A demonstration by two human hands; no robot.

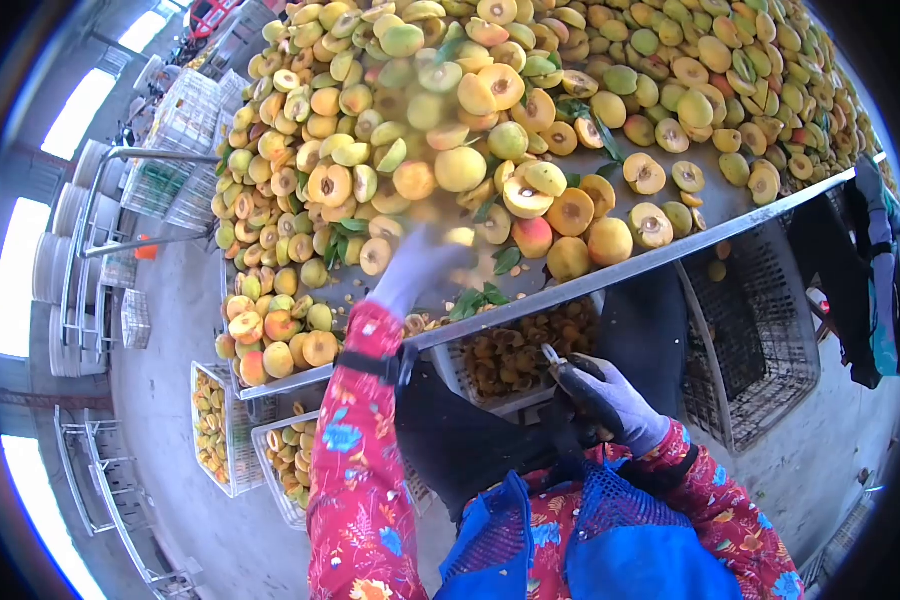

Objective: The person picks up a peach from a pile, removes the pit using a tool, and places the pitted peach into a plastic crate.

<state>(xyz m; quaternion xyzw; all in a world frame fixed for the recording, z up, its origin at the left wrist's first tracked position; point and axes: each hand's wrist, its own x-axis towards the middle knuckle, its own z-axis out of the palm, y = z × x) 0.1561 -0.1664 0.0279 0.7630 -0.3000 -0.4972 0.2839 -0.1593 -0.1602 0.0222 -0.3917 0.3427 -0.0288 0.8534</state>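
My left hand [425, 265], in a pale glove and smeared by motion, reaches over the metal table close to the near fruit. A small piece of yellow fruit [460, 237] shows right at its fingers; I cannot tell whether they grip it. Whole and halved yellow peaches [570, 212] lie around, several cut faces showing brown hollows. Lower down, my right hand [630, 405], gloved too, is closed around a black-handled tool [585, 395] with a short metal tip. That tip points toward a crate of brownish fruit scraps [520, 355] below the table edge.
The table's metal rim [590, 275] runs between me and the peach heap. Crates of fruit [228, 432] stand on the floor at the left, and a dark-sided crate [755, 330] stands at the right. Stacked white baskets [185, 130] and metal rails are farther left.
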